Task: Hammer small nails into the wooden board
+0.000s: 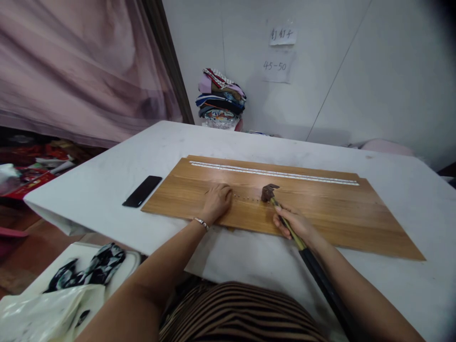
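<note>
A brown wood-grain board [327, 209] lies flat across the white table. My right hand [294, 221] grips a claw hammer [299, 242] well up the handle, close to its rusty head, and the black grip runs back under my forearm. The hammer head is over the board, right of a row of small nails [248, 198]. At the row's left end my left hand [218, 197] rests on the board with its fingers curled together. Whatever those fingertips may hold is hidden. Two white strips [274, 173] with fine markings run along the board's far side.
A black phone [142, 191] lies left of the board on the white table [117, 161]. Behind the table, folded clothes [223, 102] are stacked against the wall, which bears paper notes [283, 36]. At lower left, a patterned cloth [103, 263] and a plastic bag [53, 308] lie on a white seat.
</note>
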Available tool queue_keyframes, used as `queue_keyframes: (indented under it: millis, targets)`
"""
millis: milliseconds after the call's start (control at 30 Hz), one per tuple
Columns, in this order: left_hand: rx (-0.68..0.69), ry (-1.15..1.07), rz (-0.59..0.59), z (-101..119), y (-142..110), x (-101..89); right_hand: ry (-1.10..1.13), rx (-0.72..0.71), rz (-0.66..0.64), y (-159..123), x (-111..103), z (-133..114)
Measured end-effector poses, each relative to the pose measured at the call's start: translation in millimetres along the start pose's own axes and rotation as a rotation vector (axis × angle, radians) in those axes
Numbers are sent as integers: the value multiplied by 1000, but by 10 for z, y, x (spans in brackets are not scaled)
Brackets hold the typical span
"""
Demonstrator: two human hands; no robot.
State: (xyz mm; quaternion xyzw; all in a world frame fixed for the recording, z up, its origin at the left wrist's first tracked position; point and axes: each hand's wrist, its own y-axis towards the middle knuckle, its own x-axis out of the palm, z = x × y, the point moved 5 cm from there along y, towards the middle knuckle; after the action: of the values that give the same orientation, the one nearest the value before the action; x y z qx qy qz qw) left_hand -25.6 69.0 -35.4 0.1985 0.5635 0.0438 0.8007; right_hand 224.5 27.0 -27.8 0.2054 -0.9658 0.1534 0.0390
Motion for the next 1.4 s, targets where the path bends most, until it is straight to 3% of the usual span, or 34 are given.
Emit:
queue_keyframes:
  millis: [1400]
  targets:
    - [-2,-3,-14,-11,-1,19,20,-4,26,-16,7,-35]
